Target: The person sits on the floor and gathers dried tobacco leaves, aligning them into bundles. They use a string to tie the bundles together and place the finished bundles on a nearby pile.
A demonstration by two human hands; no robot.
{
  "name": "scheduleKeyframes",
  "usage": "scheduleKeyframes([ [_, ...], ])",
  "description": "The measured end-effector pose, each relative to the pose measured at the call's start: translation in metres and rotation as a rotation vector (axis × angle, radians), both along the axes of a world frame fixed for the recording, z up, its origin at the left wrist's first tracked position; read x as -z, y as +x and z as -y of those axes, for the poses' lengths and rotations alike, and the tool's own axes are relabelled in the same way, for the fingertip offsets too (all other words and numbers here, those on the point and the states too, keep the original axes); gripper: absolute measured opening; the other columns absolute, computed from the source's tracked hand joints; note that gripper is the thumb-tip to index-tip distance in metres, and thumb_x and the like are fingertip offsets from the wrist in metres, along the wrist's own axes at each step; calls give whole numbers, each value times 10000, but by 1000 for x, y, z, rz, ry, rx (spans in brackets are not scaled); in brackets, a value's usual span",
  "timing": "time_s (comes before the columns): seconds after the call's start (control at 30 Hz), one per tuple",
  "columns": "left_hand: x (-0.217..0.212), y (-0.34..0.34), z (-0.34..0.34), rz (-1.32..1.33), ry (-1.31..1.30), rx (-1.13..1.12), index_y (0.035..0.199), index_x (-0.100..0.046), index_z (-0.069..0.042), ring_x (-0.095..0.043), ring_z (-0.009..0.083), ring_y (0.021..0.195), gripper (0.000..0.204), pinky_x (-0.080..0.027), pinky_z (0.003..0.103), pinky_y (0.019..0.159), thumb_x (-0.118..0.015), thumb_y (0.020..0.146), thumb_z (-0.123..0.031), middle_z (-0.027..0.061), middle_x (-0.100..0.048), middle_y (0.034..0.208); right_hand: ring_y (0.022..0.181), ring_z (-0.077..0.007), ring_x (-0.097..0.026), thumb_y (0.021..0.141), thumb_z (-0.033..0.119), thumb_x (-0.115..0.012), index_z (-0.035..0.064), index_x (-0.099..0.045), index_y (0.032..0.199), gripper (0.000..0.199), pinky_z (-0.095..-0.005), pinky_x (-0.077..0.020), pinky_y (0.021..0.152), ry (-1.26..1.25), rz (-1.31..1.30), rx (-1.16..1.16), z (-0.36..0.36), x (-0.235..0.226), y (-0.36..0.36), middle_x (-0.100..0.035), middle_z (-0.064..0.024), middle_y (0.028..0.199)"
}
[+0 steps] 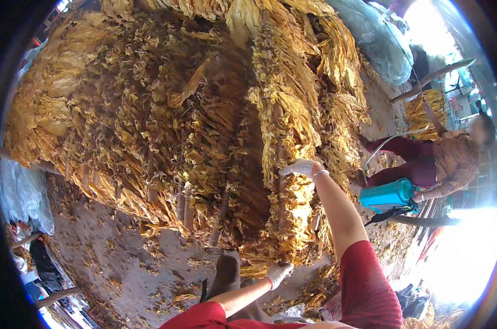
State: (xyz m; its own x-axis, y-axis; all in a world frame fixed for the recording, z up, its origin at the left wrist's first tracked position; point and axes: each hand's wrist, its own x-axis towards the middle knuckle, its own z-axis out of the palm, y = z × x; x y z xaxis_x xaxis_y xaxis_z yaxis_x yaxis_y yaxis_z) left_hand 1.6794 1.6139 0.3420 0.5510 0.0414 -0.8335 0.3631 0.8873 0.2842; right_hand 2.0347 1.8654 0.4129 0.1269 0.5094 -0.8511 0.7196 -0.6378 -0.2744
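A big heap of dried, yellow-brown tobacco leaves (122, 120) lies in front of me, hung in rows on sticks. Along the row nearest my right side runs a wooden stick (281, 211), partly covered by crumpled leaves. My right hand (302, 167), in a white glove, reaches across this row, its fingers bent over the stick midway along. Low in the picture, my left hand (280, 275), also gloved, is closed at the near end of the same stick; its fingertips are partly hidden.
At the right, another person in dark red trousers holds a turquoise tank (388, 196) with a hose. Clear plastic sheeting (377, 41) hangs behind the heap, with more sheeting (23, 189) at the left. Leaf scraps litter the ground (106, 247). Stick ends (185, 208) jut from the heap's near edge.
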Motion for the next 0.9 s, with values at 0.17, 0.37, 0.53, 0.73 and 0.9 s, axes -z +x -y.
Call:
scheduleKeyframes([
  [0.17, -28, -5, -26, -31, 8, -24, 904, -689, -38, -637, 135, 660, 141, -508, 291, 561, -777, 891, -148, 33, -689, 779, 1103, -281, -672, 823, 363, -817, 59, -658, 1310, 596, -428, -546, 918, 166, 163, 411, -13, 38, -31, -720, -106, 1219],
  [0.37, -28, -24, -21, 7, 323, 265, 857, -700, -23, -633, 137, 605, 220, -513, 313, 528, -761, 913, -226, 74, -724, 778, 1005, -291, -710, 757, 671, -761, 84, -717, 1183, 727, -404, -569, 854, 100, 441, 559, -7, 55, -36, -750, -139, 1052],
  [0.53, -19, -48, 38, 258, 933, 450, 776, -649, -59, -633, 149, 579, 249, -484, 353, 535, -747, 894, -256, 36, -694, 681, 735, -242, -714, 928, 201, -640, 297, -497, 1450, 550, -377, -537, 598, -36, 545, -274, 40, 74, -15, -681, -68, 801],
  [0.73, -69, -105, 59, 258, 876, 661, 959, -613, -88, -612, 198, 578, 96, -502, 377, 557, -615, 928, -179, 28, -642, 738, 703, -260, -692, 931, 192, -645, 260, -509, 1458, 549, -377, -510, 627, 286, 733, -343, 150, 4, -54, -673, -73, 758],
  [0.9, 5, -197, 116, 372, 1350, 920, 1072, -616, -98, -648, 221, 658, 184, -528, 354, 567, -573, 946, -225, 30, -658, 816, 698, -288, -673, 881, 486, -741, 27, -732, 1003, 475, -425, -513, 644, 360, 415, 683, 210, -72, -122, -690, -135, 723],
])
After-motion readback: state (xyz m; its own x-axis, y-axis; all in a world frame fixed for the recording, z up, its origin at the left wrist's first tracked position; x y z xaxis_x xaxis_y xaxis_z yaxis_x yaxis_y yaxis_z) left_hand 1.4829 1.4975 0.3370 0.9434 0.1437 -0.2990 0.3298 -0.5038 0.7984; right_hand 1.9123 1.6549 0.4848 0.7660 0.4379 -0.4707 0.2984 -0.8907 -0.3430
